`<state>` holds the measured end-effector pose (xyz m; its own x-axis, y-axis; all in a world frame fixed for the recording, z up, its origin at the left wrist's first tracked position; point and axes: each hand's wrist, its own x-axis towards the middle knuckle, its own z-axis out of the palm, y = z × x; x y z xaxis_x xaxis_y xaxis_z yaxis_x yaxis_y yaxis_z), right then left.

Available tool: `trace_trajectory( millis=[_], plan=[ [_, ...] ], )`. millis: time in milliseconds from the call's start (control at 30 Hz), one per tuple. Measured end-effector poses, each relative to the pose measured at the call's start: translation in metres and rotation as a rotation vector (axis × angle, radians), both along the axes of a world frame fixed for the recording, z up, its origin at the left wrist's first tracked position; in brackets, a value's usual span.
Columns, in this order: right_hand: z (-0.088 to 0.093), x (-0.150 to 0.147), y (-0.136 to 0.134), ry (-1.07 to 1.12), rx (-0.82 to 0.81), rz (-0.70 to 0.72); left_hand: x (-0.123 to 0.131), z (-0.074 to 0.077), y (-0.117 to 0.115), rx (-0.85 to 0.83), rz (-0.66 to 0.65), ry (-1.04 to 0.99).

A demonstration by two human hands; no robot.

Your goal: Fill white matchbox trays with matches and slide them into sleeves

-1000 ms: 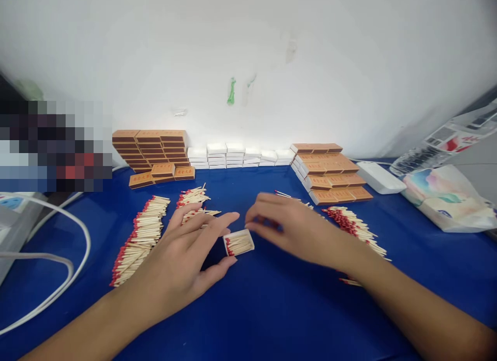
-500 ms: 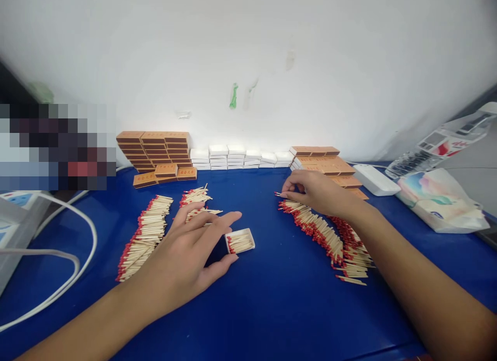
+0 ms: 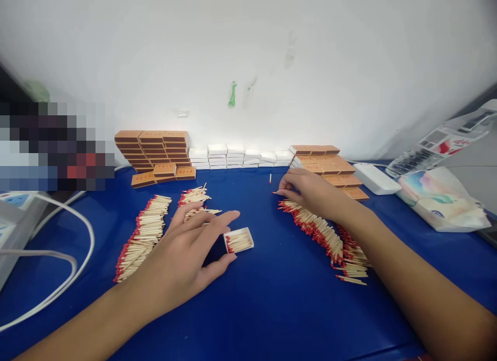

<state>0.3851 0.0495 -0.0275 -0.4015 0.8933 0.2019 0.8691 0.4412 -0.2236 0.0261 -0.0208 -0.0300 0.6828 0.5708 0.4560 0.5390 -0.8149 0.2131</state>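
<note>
My left hand (image 3: pixel 194 242) hovers with spread fingers just left of a small white matchbox tray (image 3: pixel 252 238) that holds several red-tipped matches (image 3: pixel 238 242). Nothing shows in its grip. My right hand (image 3: pixel 301 190) pinches a match (image 3: pixel 275 193), its red tip sticking out to the left, at the upper end of a long row of matches (image 3: pixel 310 224). A single match (image 3: pixel 270 179) lies on the blue table just beyond those fingers. Another match pile (image 3: pixel 355 260) sits partly under my right forearm. Left of my left hand lie more matches (image 3: pixel 145 234), with a smaller heap (image 3: pixel 194 195) behind it.
Orange matchboxes (image 3: pixel 155 149) are stacked at the back left, others (image 3: pixel 322 162) at the back right. White trays (image 3: pixel 229 156) line the wall between them. A tissue pack (image 3: pixel 442 200), white device (image 3: pixel 376 180) and plastic bottle (image 3: pixel 435 144) lie right; white cables (image 3: pixel 91 237) loop left.
A single match now lies apart on the table beyond my right fingers, where none lay before. My right hand has shifted slightly left, still pinching a match. My left hand stays nearly the same.
</note>
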Motion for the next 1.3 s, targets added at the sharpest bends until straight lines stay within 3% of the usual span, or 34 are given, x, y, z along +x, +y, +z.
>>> trace_trajectory(
  millis=[533, 933, 1067, 1300],
  plan=[
    [-0.004, -0.003, 0.024, -0.209, 0.167, 0.046, 0.001, 0.0, 0.0, -0.012, 0.0, 0.004],
    [-0.003, -0.004, 0.019, -0.292, 0.153, 0.025, 0.0, 0.0, 0.0, 0.003, -0.003, 0.009],
    [0.006, -0.017, 0.003, -0.224, 0.165, 0.06, 0.0, 0.0, -0.001, 0.001, -0.001, 0.006],
    [0.029, -0.076, -0.055, -0.019, 0.078, 0.267, 0.0, 0.001, 0.0, -0.004, 0.041, 0.004]
  ],
)
